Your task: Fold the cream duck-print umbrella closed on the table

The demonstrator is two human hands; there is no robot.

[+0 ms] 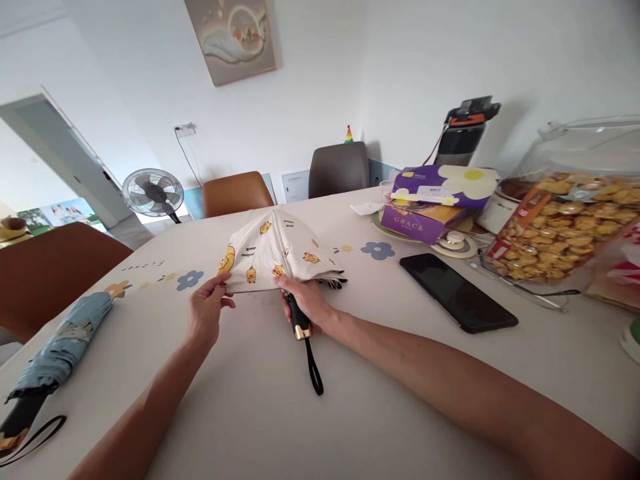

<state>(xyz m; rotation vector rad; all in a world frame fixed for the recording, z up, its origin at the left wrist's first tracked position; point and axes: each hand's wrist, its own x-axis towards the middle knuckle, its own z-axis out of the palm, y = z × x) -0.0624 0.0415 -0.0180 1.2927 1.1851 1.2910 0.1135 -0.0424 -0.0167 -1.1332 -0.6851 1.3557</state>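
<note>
A white folding umbrella (267, 250) printed with yellow ducks lies on the table in front of me, its canopy loose and partly fanned out. My right hand (310, 303) is closed around the top of its black handle, with the thumb against the canopy's edge. A gold band and a black wrist strap (314, 367) show below that hand. At the canopy's left corner, my left hand (207, 303) pinches the fabric edge between thumb and fingers. On the left side of the table rests a blue umbrella (67, 343), folded up, with a black handle and strap.
To the right lie a black phone (457, 291) and a pair of glasses (525, 287). Behind them are a purple box (420, 223), a dark bottle (460, 137) and a large clear container of snacks (570, 220). Chairs (237, 193) stand beyond the table (240, 413).
</note>
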